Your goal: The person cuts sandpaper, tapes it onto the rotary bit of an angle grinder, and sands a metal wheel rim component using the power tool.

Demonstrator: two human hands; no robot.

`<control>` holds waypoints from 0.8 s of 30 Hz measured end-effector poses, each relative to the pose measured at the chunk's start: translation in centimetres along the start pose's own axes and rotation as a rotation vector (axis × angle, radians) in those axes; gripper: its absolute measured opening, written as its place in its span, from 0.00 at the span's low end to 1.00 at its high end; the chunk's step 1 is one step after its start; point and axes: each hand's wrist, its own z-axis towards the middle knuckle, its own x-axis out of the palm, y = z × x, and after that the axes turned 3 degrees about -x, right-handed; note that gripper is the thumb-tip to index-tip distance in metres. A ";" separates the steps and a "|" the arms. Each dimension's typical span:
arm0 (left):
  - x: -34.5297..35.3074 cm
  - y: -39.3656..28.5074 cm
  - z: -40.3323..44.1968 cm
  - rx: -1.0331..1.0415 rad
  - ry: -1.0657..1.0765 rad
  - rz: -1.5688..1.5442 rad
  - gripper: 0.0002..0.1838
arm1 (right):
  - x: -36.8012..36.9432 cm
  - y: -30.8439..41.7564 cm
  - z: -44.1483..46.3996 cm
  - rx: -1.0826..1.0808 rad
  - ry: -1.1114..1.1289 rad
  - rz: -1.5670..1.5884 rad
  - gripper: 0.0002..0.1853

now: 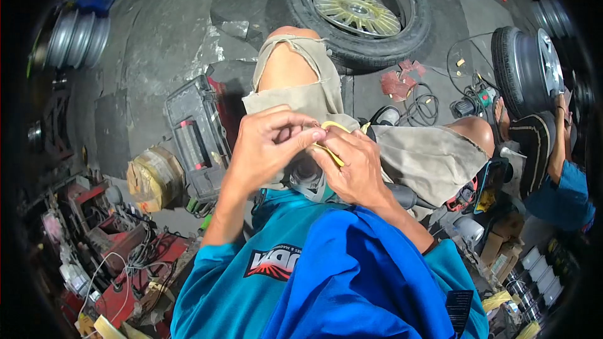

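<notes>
Above my lap, my right hand (355,160) grips a thin curved yellow strip (336,127), which loops over its fingers and shows again below the index finger. The strip's material cannot be made out. My left hand (270,147) is closed in a pinch, with thumb and fingertips meeting right beside the strip and the right fingertips. Whatever lies between those left fingertips is hidden. Below both hands, a grey power tool (306,176) rests in my lap, partly covered by them.
Ahead on the floor lies a tire (383,53) around a yellowish wheel cover (358,11). Red sandpaper scraps (400,81) and a cord lie nearby. An open tool case (198,141) and tape roll (156,177) sit at left. Another person (562,188) holds a wheel (531,69) at right.
</notes>
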 end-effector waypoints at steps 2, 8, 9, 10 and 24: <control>1.6 -1.0 -1.8 0.102 -0.178 0.226 0.09 | 0.4 0.4 -0.3 0.001 -0.030 -0.080 0.09; 2.8 -2.3 -2.1 0.160 -0.296 0.272 0.06 | 0.1 0.5 -0.5 0.042 -0.044 -0.019 0.08; 2.1 -1.9 -1.9 0.151 -0.198 0.228 0.06 | -0.5 0.5 -0.3 0.043 -0.045 -0.019 0.08; 1.3 -1.3 -1.5 0.141 -0.101 0.184 0.05 | -1.4 0.5 0.3 0.058 0.051 0.117 0.08; 0.9 -0.3 -1.2 0.110 -0.065 0.025 0.13 | 0.1 0.2 -0.2 0.037 -0.021 0.011 0.09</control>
